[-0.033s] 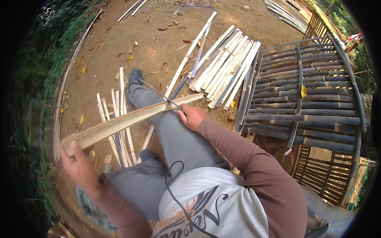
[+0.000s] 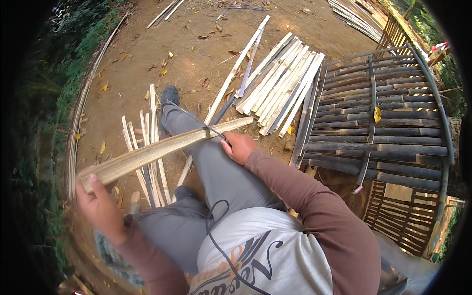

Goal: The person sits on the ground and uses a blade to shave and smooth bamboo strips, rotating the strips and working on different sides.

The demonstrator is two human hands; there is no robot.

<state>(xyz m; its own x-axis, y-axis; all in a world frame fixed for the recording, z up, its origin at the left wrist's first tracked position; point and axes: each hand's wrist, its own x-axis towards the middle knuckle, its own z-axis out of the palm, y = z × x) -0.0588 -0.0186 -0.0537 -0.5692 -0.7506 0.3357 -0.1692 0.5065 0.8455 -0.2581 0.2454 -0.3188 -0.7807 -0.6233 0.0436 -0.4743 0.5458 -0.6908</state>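
Observation:
A long split bamboo strip [image 2: 142, 155] lies slantwise across my raised leg, its pale hollow inner side facing up. Its near left end is in my left hand [image 2: 101, 206], thumb on top and fingers beneath. My right hand [image 2: 239, 146] is closed round the handle of a long, narrow-bladed knife [image 2: 204, 125]. The blade, seen nearly edge-on, crosses the strip close to its far right end and reaches toward my shoe [image 2: 169, 96]. Most of the handle is hidden in my fist.
Several split bamboo strips [image 2: 282, 81] are piled beyond my right hand. More strips [image 2: 153, 147] lie under the held one, near my left foot. A dark bamboo slatted bench [image 2: 376, 132] stands at the right. Leaves dot the dirt ground [image 2: 128, 64]; greenery [image 2: 64, 93] borders the left.

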